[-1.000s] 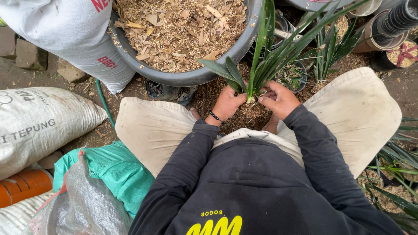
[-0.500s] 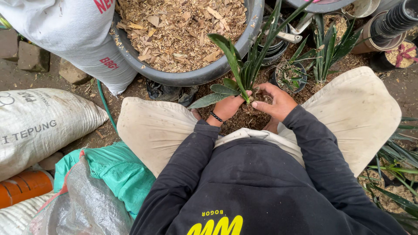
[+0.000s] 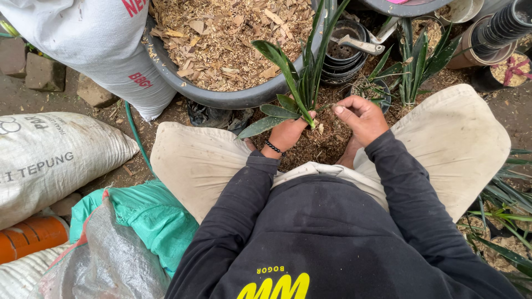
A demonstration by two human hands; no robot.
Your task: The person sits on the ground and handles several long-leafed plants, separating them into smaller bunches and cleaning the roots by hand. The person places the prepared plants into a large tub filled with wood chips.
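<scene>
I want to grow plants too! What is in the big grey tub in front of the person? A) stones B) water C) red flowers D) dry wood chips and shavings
D: the big grey tub is heaped with dry brown wood chips and shavings, just beyond the plant both hands hold.

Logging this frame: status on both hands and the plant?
Left hand grips the green long-leaved plant at its base. Right hand curled beside the stem, grip unclear. Grey tub of wood chips close ahead; small black pots behind.
</scene>
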